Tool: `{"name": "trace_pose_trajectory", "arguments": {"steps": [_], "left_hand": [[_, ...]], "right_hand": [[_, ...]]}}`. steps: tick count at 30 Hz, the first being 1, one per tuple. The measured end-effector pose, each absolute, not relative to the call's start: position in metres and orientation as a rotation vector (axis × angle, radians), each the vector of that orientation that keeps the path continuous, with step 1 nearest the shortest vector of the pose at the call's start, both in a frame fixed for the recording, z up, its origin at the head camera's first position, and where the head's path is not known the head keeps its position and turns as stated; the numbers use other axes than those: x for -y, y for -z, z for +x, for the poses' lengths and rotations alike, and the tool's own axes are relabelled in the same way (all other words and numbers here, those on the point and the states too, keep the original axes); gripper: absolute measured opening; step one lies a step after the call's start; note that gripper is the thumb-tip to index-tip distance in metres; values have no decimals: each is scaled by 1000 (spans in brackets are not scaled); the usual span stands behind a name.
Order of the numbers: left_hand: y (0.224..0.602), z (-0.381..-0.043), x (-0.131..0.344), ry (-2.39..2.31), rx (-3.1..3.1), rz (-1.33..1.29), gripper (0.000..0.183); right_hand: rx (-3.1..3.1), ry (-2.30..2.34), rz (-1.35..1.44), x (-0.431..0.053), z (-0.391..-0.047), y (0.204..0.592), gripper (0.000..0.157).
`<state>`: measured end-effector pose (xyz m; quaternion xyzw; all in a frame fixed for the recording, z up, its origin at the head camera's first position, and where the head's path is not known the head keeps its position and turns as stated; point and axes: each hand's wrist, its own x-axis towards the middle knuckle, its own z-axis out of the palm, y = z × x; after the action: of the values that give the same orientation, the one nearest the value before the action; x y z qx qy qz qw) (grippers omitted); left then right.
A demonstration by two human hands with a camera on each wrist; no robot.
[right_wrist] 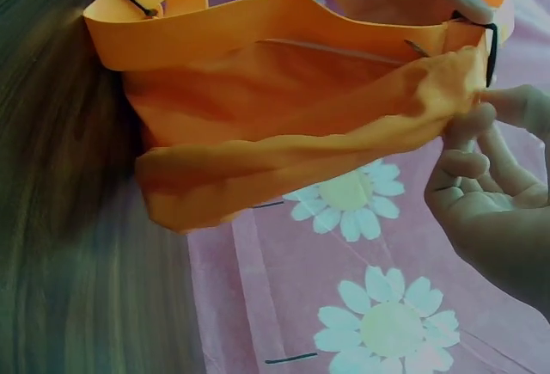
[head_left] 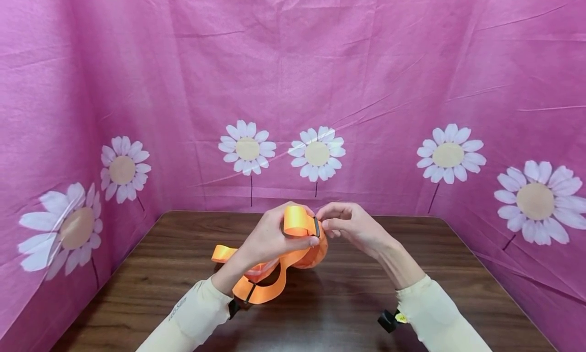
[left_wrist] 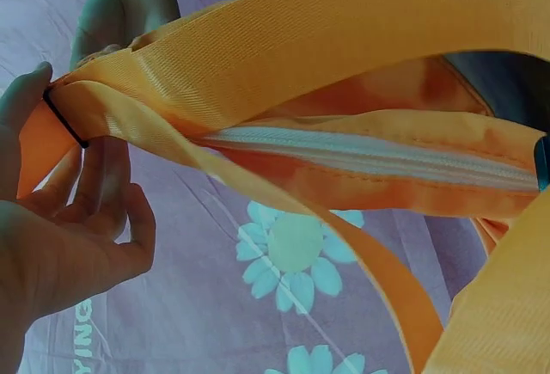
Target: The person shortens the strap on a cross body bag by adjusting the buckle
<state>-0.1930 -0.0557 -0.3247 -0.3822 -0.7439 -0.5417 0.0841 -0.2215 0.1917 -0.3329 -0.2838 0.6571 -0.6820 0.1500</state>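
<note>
An orange fabric bag [right_wrist: 258, 99] with a white zipper [left_wrist: 369, 157] hangs tilted over the table. Wide orange webbing [head_left: 296, 221] runs along it, looping above the left hand, and passes through a black slide buckle [head_left: 317, 227]. My left hand [head_left: 270, 236] grips webbing and bag beside this buckle, thumb close to its lower end. From the other side, the thumb and forefinger of my right hand [head_left: 354, 227] pinch the bag's end right by the buckle. Lower on the strap, a second black buckle [head_left: 250, 292] sits in a loop near the left sleeve.
A dark wood-grain table [head_left: 339, 301] lies under both hands. Pink cloth [head_left: 366, 77] printed with white daisies walls it in at the back and sides. Black wrist-worn pieces, one by the right sleeve [head_left: 388, 321], jut inward beneath the forearms.
</note>
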Motion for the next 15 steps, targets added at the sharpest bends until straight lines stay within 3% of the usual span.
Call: {"name": "trace_pose_trajectory", "arguments": {"steps": [7, 12, 15], "left_hand": [[333, -195, 52, 1489, 2302, -1083, 59], [339, -199, 52, 1373, 2332, -1087, 67], [339, -199, 51, 1206, 2304, -1107, 61]], "right_hand": [[-1988, 1869, -727, -192, -216, 329, 26], [-1872, 2021, -635, -191, -218, 328, 13], [-1728, 2165, -549, -191, -218, 325, 7]]}}
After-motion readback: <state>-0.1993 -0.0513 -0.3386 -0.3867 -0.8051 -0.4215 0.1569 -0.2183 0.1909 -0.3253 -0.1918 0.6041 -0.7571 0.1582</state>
